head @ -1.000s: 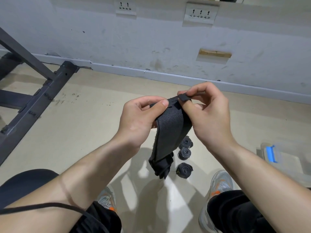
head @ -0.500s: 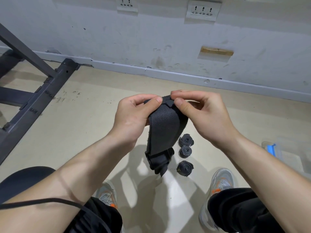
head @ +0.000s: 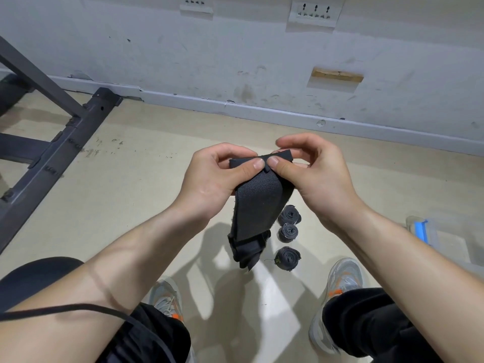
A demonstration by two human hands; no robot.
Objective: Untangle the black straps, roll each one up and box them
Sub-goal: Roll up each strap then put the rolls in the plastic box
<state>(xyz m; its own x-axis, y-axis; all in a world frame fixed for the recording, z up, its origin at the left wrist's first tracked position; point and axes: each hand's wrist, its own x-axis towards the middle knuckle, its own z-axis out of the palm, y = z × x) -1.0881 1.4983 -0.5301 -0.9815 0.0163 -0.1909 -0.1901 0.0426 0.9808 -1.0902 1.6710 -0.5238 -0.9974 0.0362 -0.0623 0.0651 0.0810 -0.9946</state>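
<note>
- Two hands share one black strap (head: 258, 203). The left hand (head: 214, 179) and the right hand (head: 317, 176) each pinch its top end between thumb and curled fingers, and the thumb tips almost meet over the folded-over edge.
- From that pinch the strap hangs down between the wrists, in the air above the floor (head: 131, 200). Its lower end is bunched into a dark fold; I cannot tell whether that is a tangle or only a crease.
- Three rolled straps (head: 288, 231) lie on the floor in a short row just beside the hanging end, apart from both hands.
- One clear box (head: 445, 244) with a blue latch sits on the floor at the right, near the right forearm and well apart from the rolls. Its inside cannot be made out.
- Handling, as a judgement: the strap looks like light, limp woven webbing with a fuzzy edge. It should bend freely, may cling to itself, and is unlikely to slip in the fingers. Nothing about it seems fragile.
- The best hold seems to be the flat end, pinched across its full width so the first turn starts square. A loose core would likely let the roll slide apart sideways.
- The step in hand appears to be starting the roll at the top end. The bunched lower end will probably need straightening as it feeds in.
</note>
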